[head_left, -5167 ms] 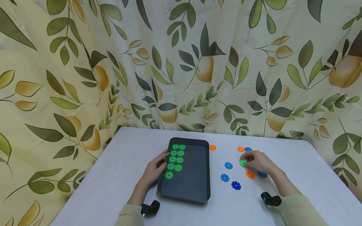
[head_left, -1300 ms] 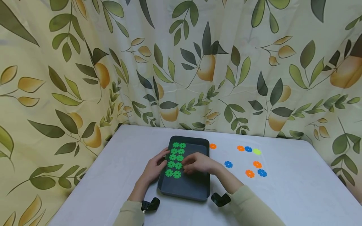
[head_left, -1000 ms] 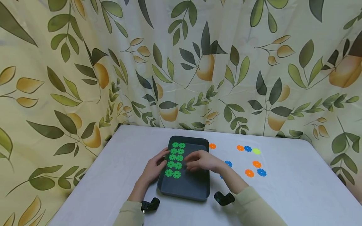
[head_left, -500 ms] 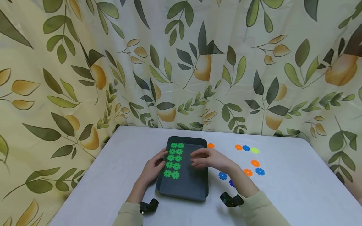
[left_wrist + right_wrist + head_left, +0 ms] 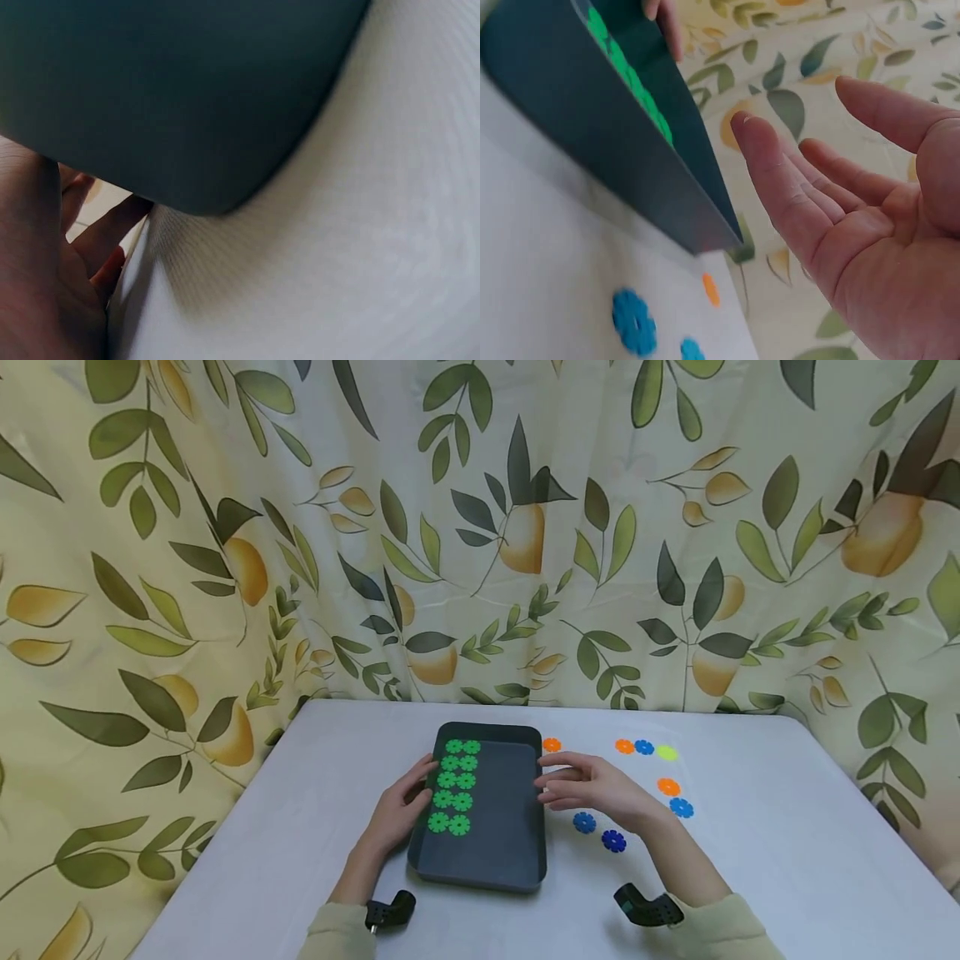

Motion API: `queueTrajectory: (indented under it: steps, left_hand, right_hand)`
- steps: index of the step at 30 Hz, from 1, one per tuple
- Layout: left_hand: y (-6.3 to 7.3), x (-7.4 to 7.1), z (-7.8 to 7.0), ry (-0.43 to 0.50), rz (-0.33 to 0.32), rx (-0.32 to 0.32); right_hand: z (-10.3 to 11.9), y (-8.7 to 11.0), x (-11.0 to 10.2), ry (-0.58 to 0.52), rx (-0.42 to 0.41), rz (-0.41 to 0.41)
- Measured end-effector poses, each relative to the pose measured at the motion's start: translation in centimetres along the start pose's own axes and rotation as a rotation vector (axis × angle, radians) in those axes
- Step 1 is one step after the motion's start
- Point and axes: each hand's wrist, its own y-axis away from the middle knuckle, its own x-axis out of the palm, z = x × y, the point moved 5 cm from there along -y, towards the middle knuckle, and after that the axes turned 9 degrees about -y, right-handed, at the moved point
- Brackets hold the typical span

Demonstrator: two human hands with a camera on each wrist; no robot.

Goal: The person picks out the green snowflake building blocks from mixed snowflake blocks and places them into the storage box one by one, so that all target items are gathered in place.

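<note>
A dark grey rectangular tray [image 5: 506, 852] lies on the white table, with green snowflake-shaped plastic discs [image 5: 459, 781] in two columns along its left side. My left hand [image 5: 393, 814] rests against the tray's left edge, fingers fairly straight; the left wrist view shows the hand [image 5: 45, 262] beside the tray wall [image 5: 187, 112]. Over the tray's right rim hovers my right hand [image 5: 600, 787]. Its fingers are loosely spread and hold nothing, as the right wrist view also shows of this hand [image 5: 870, 240], apart from the tray [image 5: 607, 142].
Right of the tray lie loose discs: a light blue disc [image 5: 584, 822], a dark blue disc [image 5: 613, 841], an orange disc [image 5: 669, 787], a yellow-green disc [image 5: 667, 752] and several others. A leaf-patterned curtain [image 5: 480, 527] hangs behind the table.
Earlier my right hand held a green disc above the table; that column in the tray has since gained one. The right hand has drawn back rightward from the discs. My left hand stays put.
</note>
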Motion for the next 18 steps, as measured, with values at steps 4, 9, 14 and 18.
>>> queueTrajectory:
  steps: [4, 9, 14, 18]
  left_hand:
    - [-0.4, 0.0, 1.6, 0.015, -0.014, 0.009]
    - [-0.9, -0.3, 3.7, -0.002, -0.026, 0.001]
    - [-0.1, -1.1, 3.9, -0.077, -0.015, -0.049]
    - [1.0, -2.3, 3.3, -0.197, -0.007, -0.058]
  right_hand:
    - [-0.1, 1.1, -1.1, 0.009, 0.020, -0.068]
    - [0.0, 2.7, -2.3, 0.018, 0.020, -0.114]
    - [0.1, 4.8, -3.7, 0.065, 0.036, -0.173]
    - [0.1, 6.6, -5.1, 0.117, 0.053, -0.232]
